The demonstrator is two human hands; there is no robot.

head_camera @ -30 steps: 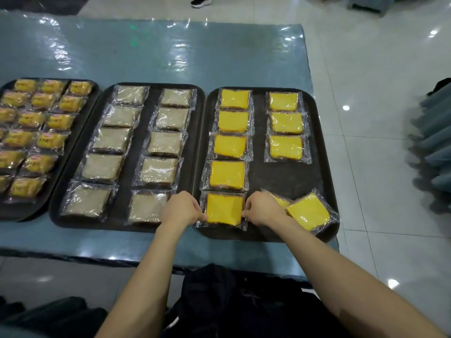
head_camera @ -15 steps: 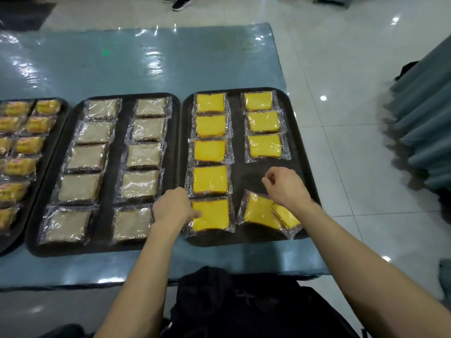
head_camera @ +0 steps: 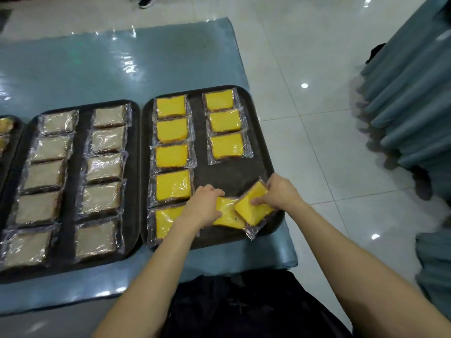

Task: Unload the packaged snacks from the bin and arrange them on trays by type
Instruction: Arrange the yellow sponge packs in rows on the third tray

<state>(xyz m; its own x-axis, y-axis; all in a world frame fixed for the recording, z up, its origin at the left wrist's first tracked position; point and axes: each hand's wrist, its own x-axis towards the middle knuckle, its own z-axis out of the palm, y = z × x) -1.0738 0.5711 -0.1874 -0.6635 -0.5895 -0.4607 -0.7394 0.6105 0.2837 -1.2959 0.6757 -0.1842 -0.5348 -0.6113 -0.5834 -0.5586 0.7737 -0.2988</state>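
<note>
Left snack (head_camera: 228,215) and right snack (head_camera: 253,214) overlap at the tray's (head_camera: 227,174) near end. Our left grip (head_camera: 202,207) holds one and our right grip (head_camera: 280,191) pinches the other. We should part them gently and lay them flat.

So, three trays sit side by side on the table (head_camera: 122,64). The centre tray (head_camera: 227,176) has a column of five packets (head_camera: 172,157) down its left side and a column of three (head_camera: 225,124) at its upper right. In its lower right corner two packets overlap: the left hand (head_camera: 202,207) grips the left loose packet (head_camera: 228,217), and the right hand (head_camera: 280,191) grips the right loose packet (head_camera: 253,208). The next tray left (head_camera: 75,167) holds two columns of five, and a third tray (head_camera: 17,132) pokes in at the far left edge.
</note>
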